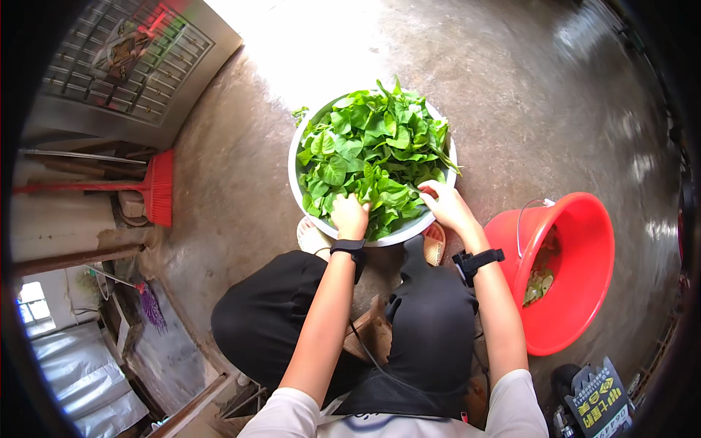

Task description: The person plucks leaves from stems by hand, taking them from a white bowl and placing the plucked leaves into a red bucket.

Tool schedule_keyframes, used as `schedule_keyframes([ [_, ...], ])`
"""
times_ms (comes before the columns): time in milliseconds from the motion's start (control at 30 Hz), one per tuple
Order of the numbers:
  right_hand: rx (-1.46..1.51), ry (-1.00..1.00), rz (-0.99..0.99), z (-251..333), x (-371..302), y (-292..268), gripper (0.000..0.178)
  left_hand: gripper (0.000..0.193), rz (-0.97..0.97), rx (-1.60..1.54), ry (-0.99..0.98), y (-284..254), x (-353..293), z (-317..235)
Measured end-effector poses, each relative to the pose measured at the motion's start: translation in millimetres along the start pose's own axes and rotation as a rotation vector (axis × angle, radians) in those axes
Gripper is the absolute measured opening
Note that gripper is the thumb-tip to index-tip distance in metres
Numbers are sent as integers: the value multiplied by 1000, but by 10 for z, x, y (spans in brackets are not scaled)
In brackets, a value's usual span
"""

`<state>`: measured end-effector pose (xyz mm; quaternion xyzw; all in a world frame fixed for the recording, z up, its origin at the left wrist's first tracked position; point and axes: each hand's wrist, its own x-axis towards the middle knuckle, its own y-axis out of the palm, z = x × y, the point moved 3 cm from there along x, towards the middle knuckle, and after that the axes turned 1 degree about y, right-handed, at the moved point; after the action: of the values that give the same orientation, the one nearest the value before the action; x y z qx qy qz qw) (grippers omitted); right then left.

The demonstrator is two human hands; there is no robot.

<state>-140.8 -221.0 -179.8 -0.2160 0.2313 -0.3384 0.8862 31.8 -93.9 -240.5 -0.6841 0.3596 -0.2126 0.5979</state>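
1. Broadly, a grey-brown floor (526,131) spreads under everything, brightly lit beyond the greens.
2. Black-clad knees (431,328) are bent wide apart, just behind the basin.
3. A red bucket (573,285) sits to the person's right, tilted in view, with some scraps (538,285) inside.
4. A pale round basin (295,175) rests in front of the feet, heaped with leafy greens (365,146) that rise above its rim.
5. Both forearms reach forward past the knees, the left (321,321) slanting inward, the right (502,314) angling up and left from the elbow.
6. The left hand (350,217) is back-up at the heap's near edge, fingers curled down into leaves; what they grip, I cannot tell.
7. The right hand (447,206) bends inward at the heap's right side, thumb and forefinger arched close together; whether they pinch a leaf, I cannot tell.
8. Black bands (482,261) circle both wrists.
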Motion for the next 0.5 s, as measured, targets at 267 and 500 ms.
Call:
schedule_keyframes([
  [267, 48, -37, -105, 13, 52, -329, 21, 18, -118, -133, 136, -507, 141, -167],
  [500, 35, -112, -102, 262, 62, -445, 22, 16, -263, -494, 70, -1368, 277, -253],
])
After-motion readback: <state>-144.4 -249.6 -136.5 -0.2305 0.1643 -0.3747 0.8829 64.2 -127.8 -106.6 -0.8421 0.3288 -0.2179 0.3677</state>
